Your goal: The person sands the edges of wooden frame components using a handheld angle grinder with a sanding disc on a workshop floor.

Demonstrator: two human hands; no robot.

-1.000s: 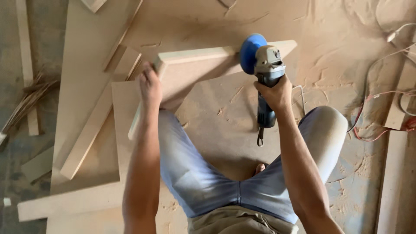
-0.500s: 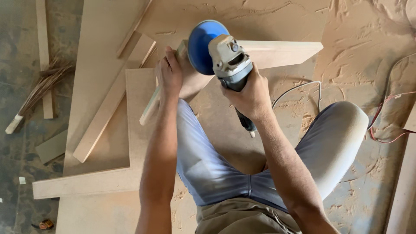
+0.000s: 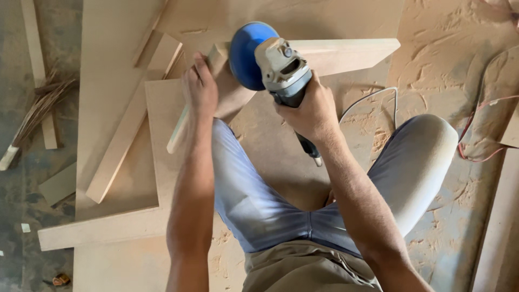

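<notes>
A person's right hand (image 3: 311, 111) grips a grey power sander (image 3: 281, 67), its blue disc (image 3: 246, 54) against the edge of a pale wooden board (image 3: 346, 54), while the left hand (image 3: 200, 89) clasps the board's near corner above a sawdust-covered floor (image 3: 432, 65).

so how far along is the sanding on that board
Done: hard to tell; thick sawdust on the floor suggests plenty of sanding. In hand: the left hand grips the board's left end while the right hand holds the sander, blue disc at the board's top edge near that end. Left: the pictures can't show how much edge remains unsanded.
</notes>
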